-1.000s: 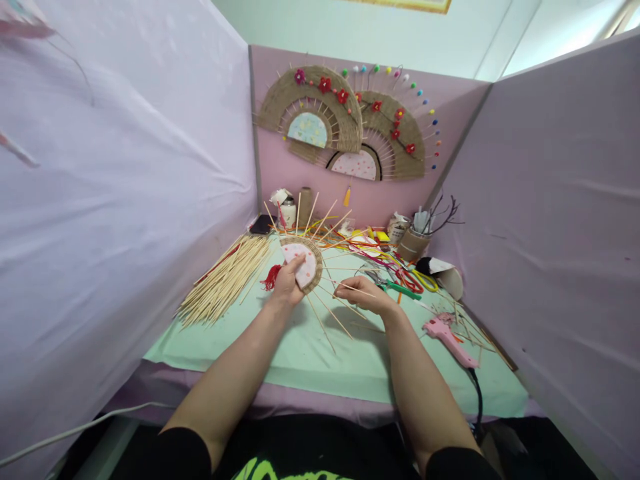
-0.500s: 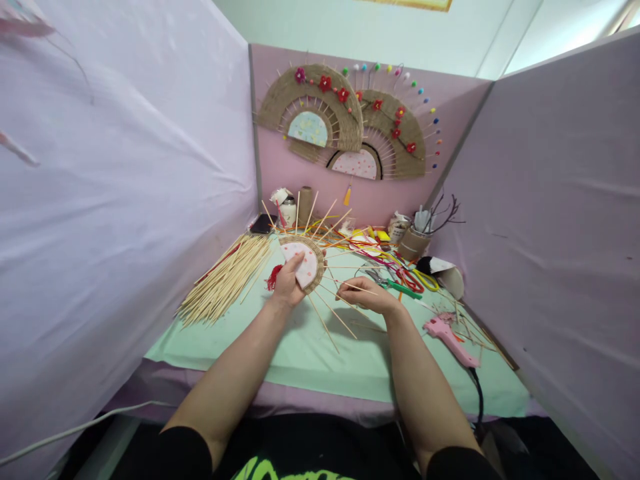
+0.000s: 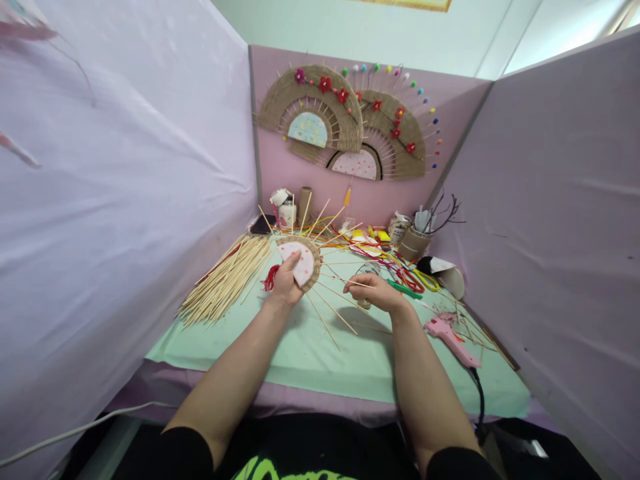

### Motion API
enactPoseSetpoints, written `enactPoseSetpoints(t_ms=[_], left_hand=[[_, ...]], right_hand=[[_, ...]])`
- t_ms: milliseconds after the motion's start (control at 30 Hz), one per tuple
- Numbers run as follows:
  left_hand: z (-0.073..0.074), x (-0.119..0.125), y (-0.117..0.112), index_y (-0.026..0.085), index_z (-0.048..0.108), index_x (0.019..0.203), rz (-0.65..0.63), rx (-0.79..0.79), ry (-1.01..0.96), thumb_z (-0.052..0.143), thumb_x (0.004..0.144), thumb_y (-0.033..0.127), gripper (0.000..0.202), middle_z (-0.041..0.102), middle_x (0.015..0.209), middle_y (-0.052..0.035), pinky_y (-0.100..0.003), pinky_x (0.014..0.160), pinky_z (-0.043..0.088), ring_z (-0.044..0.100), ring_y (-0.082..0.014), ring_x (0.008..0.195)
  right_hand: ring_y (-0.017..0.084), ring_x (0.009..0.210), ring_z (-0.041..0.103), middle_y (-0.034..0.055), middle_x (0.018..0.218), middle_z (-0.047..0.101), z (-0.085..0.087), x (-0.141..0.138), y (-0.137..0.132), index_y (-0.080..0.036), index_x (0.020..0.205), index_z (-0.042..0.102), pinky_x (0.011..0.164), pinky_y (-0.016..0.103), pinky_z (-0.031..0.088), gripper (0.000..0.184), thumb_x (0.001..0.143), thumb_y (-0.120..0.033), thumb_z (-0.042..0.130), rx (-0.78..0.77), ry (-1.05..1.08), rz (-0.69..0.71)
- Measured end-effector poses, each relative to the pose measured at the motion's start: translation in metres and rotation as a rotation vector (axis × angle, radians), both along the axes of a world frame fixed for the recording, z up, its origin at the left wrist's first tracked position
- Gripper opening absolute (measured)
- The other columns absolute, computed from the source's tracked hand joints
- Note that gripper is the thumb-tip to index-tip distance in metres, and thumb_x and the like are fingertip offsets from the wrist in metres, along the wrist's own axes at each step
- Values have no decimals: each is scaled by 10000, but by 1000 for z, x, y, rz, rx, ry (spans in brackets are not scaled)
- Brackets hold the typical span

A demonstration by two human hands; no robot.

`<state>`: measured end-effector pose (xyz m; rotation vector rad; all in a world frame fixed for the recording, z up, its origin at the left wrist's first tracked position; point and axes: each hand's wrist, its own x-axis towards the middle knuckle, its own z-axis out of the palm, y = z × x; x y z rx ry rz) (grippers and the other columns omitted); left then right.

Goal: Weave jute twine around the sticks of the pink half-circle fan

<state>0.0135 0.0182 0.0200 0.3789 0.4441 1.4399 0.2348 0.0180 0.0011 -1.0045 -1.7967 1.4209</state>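
Note:
My left hand grips a half-round fan by its flat edge, thumb on the white face with pink dots. Brown cord is woven round its curved rim, and thin sticks spread outward from it like rays. A red tassel hangs beside my left wrist. My right hand is closed in a pinch among the lower right sticks. From the rim a thin strand of twine runs to those fingertips. Under my right hand a small brownish thing is partly hidden.
Loose sticks lie piled at the left. On the right are a pink glue gun with its cable, green-handled pliers and cut stick pieces. Coloured pipe cleaners, jars and a cardboard pot line the back. Finished fans hang on the back panel.
The fan and my left hand have shifted slightly left. My right hand has moved a little to the right, drawing away from the rim, and the strand between looks longer.

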Motion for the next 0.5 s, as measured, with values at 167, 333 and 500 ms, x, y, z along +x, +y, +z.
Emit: enactPoseSetpoints(t_ms=[167,333,500], left_hand=[[1,0,1,112,635,891,14,13,-15,534,812,160,137,727,815,-110,-395,892,519,690,-233,904],[0,3,3,118,625,906,96,-15,17,595,749,109,160,723,798,-87,-384,880,521,692,-225,883],[-5,3,7,127,621,951,150,10,42,642,713,95,241,720,815,-76,-378,870,518,697,-209,846]], right_hand=[[59,512,369,-52,591,451,1,11,8,-172,842,648,482,200,313,291,661,-378,743,-38,323,-251],[59,513,387,-47,651,489,6,16,14,-217,880,612,467,194,329,264,681,-344,729,42,650,-427],[66,504,385,-42,622,477,7,13,15,-221,848,606,465,202,327,219,710,-360,701,163,703,-451]])
